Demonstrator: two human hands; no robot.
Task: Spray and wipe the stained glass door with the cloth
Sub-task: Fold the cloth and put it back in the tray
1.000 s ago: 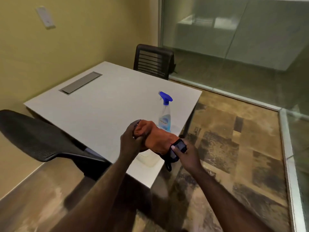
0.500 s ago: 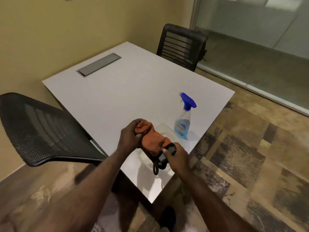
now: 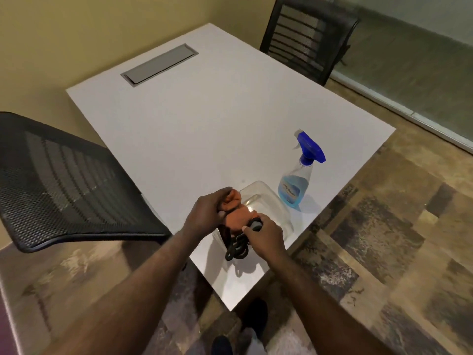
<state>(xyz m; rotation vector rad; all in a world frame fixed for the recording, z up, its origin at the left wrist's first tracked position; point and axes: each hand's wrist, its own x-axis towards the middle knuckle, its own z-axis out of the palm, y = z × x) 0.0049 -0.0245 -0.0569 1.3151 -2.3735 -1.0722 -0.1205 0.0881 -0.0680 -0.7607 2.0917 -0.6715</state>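
Observation:
An orange cloth (image 3: 236, 213) is bunched between both hands over a clear plastic container (image 3: 271, 203) on the white table (image 3: 204, 119). My left hand (image 3: 204, 213) grips the cloth's far end. My right hand (image 3: 263, 234) grips its near end together with a small black object whose black strap (image 3: 236, 248) hangs down. A clear spray bottle (image 3: 297, 180) with blue liquid and a blue trigger head stands upright just right of the container. The glass wall (image 3: 414, 55) runs along the upper right.
A black mesh chair (image 3: 64, 183) stands at the left by the table's edge. A second black chair (image 3: 307, 39) sits at the far side. A grey cable hatch (image 3: 158, 65) lies in the tabletop. Patterned carpet (image 3: 384, 226) covers the floor on the right.
The view has tilted down and closer to the table. Both hands, still holding the cloth, have lowered over the clear container. The bottle has not moved.

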